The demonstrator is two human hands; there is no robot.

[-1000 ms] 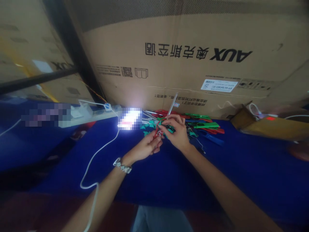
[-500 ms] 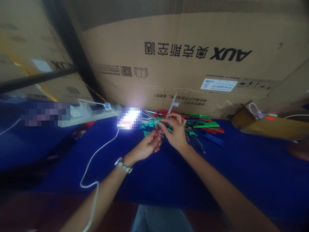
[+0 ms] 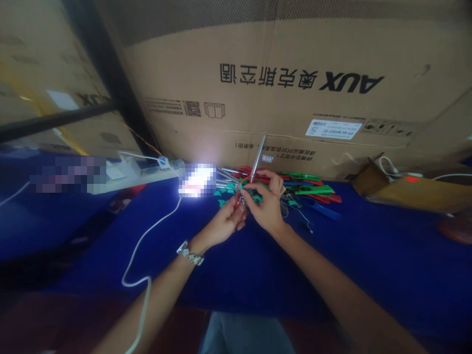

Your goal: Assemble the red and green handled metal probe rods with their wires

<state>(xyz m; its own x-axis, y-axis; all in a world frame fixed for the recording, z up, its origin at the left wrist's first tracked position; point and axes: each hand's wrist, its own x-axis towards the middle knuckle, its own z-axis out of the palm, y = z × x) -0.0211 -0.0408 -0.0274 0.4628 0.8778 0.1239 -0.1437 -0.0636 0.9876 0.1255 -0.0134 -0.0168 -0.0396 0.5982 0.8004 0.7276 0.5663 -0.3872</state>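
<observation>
Head view: slim silver-bladed scissors (image 3: pixel 257 158), red-handled, blades up, slightly tilted.

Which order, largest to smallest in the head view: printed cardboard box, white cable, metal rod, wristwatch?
cardboard box
white cable
metal rod and wristwatch: alike in size, watch nearer the camera, so unranked

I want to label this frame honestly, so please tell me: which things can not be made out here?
All in the head view:
- The small part pinched between left hand and right hand: too small and blurred to identify.
- Lower end of the metal tool: hidden by the right hand.
- Bright patch: pixelated.
- Box label: print too small.
</observation>
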